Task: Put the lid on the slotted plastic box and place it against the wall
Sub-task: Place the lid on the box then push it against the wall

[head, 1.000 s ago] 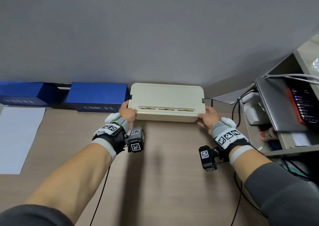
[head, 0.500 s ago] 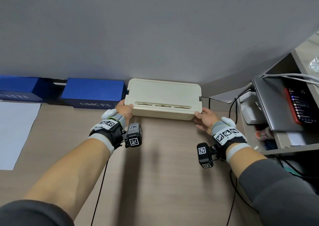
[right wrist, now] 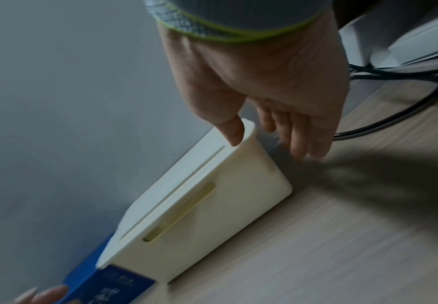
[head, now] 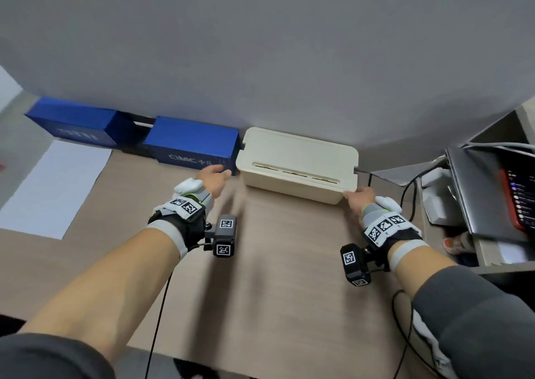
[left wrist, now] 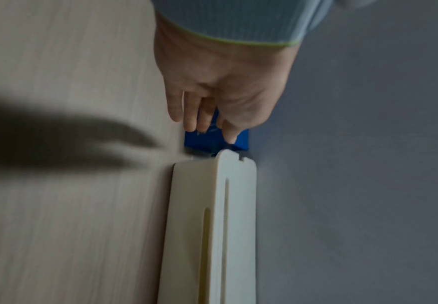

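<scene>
- Reaching forward over the wooden counter [head: 289,263], both forearms carry wrist straps with black-and-white marker tags and a small black camera block each.
- Left hand [head: 214,179] hangs free with fingers loosely extended and holding nothing; in the left wrist view its fingertips [left wrist: 228,135] lie in front of the blue box [head: 192,144], just short of the cream box's end, apart from it.
- Right hand [head: 359,199] is at the right end of the slotted plastic box [head: 292,186]; in the right wrist view its thumb [right wrist: 234,131] rests on the lid's corner while the other fingers hang straight beside the end wall, gripping nothing.
- Slotted plastic box sits flat on the counter with its lid [head: 298,154] fitted on top, its back edge at the grey wall [head: 260,46], its left end just beside the blue box.
- White paper [head: 55,187] lies at the far left; a laptop [head: 489,193] and dark cables [head: 411,184] stand at the right.
</scene>
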